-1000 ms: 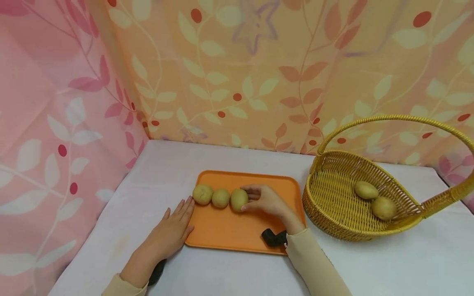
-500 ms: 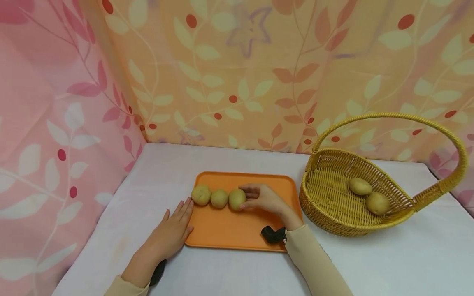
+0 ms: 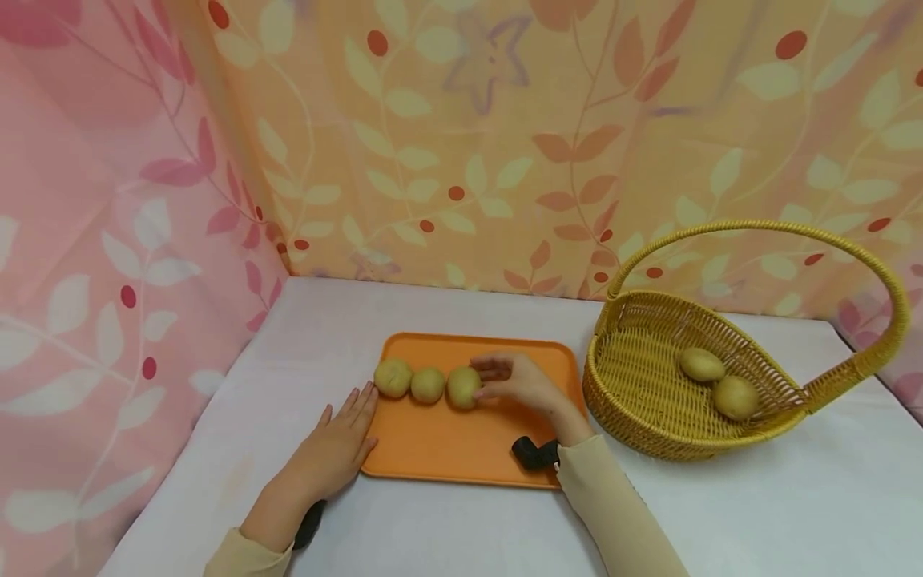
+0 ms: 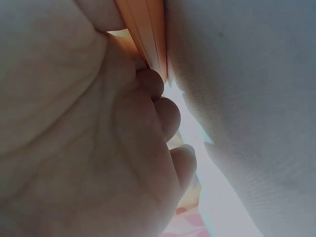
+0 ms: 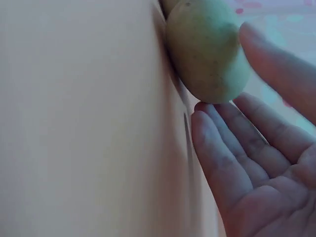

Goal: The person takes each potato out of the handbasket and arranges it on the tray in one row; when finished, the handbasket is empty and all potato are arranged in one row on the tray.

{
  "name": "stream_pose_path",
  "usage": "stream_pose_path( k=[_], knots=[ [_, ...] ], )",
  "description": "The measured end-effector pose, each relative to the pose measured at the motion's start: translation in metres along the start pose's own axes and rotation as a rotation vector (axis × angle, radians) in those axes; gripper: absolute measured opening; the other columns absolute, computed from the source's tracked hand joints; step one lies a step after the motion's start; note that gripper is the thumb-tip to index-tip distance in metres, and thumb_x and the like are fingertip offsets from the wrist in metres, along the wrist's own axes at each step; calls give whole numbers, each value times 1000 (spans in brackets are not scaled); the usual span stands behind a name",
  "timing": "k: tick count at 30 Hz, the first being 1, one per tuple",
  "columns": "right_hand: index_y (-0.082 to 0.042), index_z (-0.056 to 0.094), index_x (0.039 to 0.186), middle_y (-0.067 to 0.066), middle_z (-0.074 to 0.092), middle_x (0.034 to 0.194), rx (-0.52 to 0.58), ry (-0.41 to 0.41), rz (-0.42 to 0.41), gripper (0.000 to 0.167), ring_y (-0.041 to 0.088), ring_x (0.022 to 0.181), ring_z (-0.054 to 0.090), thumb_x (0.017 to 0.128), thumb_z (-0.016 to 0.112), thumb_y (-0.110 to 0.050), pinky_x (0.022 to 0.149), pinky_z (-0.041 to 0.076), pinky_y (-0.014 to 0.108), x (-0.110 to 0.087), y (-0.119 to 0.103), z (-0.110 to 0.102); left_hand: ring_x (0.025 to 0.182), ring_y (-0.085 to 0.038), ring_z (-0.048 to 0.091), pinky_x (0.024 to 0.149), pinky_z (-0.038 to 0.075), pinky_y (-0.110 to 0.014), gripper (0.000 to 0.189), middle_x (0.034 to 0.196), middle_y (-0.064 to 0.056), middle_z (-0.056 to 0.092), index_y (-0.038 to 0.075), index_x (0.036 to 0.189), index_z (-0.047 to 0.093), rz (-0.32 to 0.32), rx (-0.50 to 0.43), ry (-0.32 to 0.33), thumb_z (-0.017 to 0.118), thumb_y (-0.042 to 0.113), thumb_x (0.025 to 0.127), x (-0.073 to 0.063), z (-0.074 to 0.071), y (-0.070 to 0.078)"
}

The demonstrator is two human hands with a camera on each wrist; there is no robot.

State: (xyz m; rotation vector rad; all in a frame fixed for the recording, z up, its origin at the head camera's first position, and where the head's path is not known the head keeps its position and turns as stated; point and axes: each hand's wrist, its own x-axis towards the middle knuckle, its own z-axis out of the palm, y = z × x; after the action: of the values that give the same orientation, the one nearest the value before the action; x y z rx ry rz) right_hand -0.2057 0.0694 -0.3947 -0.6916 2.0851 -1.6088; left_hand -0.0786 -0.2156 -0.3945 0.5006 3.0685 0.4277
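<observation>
Three potatoes lie in a row on an orange tray (image 3: 447, 449): a left potato (image 3: 392, 377), a smaller middle potato (image 3: 428, 385) and a right potato (image 3: 463, 388). My right hand (image 3: 522, 386) is beside the right potato, thumb and fingers spread around its right end. In the right wrist view the fingers of that hand (image 5: 256, 163) are loosely extended, their tips right at the end of the potato (image 5: 210, 52). My left hand (image 3: 335, 445) lies flat with straight fingers along the tray's left edge. The left wrist view shows its palm (image 4: 89, 138) beside the tray rim (image 4: 145, 34).
A yellow wicker basket (image 3: 634, 417) with a tall handle stands right of the tray, two potatoes (image 3: 703, 365) inside. Black wrist devices (image 3: 535, 453) sit at both wrists. The table has a white cloth (image 3: 721, 521); patterned curtains (image 3: 433, 160) rise behind and at the left.
My right hand has loosened around the right potato and drawn back slightly to the right. The left hand and the potatoes stay in place; the head view has shifted a little.
</observation>
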Motion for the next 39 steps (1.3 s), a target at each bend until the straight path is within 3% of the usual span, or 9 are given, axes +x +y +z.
stream_pose_path(
  k=[10, 15, 20, 26, 33, 39],
  knots=[
    [10, 55, 124, 24, 56, 124, -22, 25, 8, 48, 34, 110, 58, 80, 73, 0, 84, 52, 32, -1, 2, 7, 137, -38, 25, 104, 22, -63, 60, 151, -21, 26, -8, 144, 29, 13, -6, -32, 53, 19, 96, 2, 2, -4],
    [9, 56, 123, 24, 59, 120, -51, 54, 12, 48, 33, 108, 59, 79, 74, -2, 84, 52, 33, -3, -2, -2, 138, -37, 24, 105, 21, -62, 61, 152, -19, 24, -7, 145, 28, 31, -20, -10, 54, 20, 96, 12, 5, -2],
    [8, 57, 123, 21, 60, 120, -80, 55, 33, 50, 31, 108, 60, 79, 75, -6, 85, 51, 32, -7, -2, -12, 139, -37, 21, 106, 19, -62, 62, 153, -19, 22, -6, 146, 26, 10, -51, -38, 52, 21, 97, 19, 12, 2],
    [6, 56, 126, 18, 59, 124, -102, 49, 41, 54, 29, 112, 58, 79, 76, -9, 90, 49, 35, -3, 1, -11, 139, -37, 20, 105, 18, -63, 63, 153, -18, 22, -6, 146, 24, -12, -60, -53, 53, 22, 97, 16, 17, -1],
    [7, 54, 128, 18, 58, 127, -81, 42, 20, 55, 28, 115, 56, 79, 76, -8, 94, 46, 35, 8, -4, 1, 138, -39, 23, 104, 19, -65, 64, 151, -20, 24, -7, 145, 26, -8, -14, -54, 55, 21, 96, 9, 4, -12],
    [6, 53, 129, 18, 58, 127, -56, 44, 22, 57, 25, 115, 57, 79, 77, -10, 93, 47, 34, 8, -6, 0, 137, -39, 25, 102, 21, -65, 64, 151, -20, 25, -7, 144, 28, 7, -3, -26, 56, 20, 95, 9, 4, -13]
  ],
)
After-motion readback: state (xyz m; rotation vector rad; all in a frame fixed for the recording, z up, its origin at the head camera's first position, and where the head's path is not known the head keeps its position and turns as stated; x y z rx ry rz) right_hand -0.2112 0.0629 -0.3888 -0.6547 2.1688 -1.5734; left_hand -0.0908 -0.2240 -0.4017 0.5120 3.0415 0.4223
